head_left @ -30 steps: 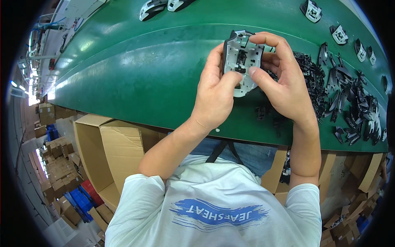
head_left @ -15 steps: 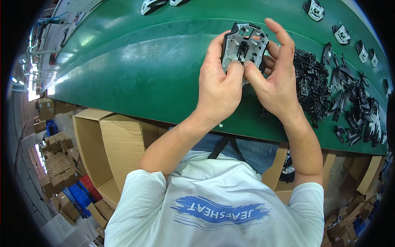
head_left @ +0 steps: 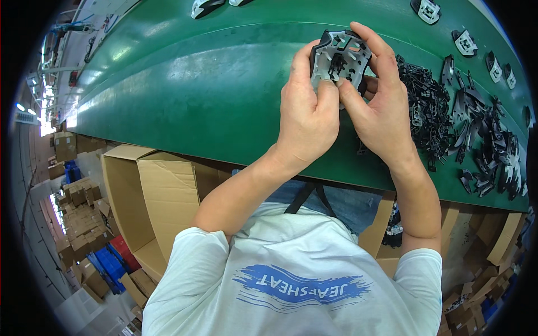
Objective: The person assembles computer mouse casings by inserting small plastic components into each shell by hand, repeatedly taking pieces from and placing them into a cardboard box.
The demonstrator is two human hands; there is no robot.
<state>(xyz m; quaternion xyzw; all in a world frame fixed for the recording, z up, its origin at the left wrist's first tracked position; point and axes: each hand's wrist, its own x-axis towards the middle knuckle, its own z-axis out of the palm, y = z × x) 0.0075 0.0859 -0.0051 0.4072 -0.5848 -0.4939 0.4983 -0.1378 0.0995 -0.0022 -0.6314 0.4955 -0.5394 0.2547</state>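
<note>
Above the green table, I hold a plastic shell (head_left: 352,68), which looks like the top cover of a computer mouse, with both hands. Its pale hollow inside faces up, and its rim is black. A small black plastic piece (head_left: 337,65) sits in the middle of that hollow. My left hand (head_left: 307,115) is closed round the shell's left side, thumb on the near inner edge. On the other side my right hand (head_left: 383,115) grips it, the thumb beside the left one and the forefinger reaching over the far right corner. The shell's underside and some fingertips are hidden.
To the right lies a heap of small black plastic parts (head_left: 420,103). Beyond it is a pile of curved black pieces (head_left: 490,148). Several shells, one a white and black shell (head_left: 465,43), lie along the far side. An open cardboard box (head_left: 168,185) stands below the table's front edge.
Both hands and the shell have shifted slightly right. My right forefinger was raised off the shell and has come down onto its far corner.
</note>
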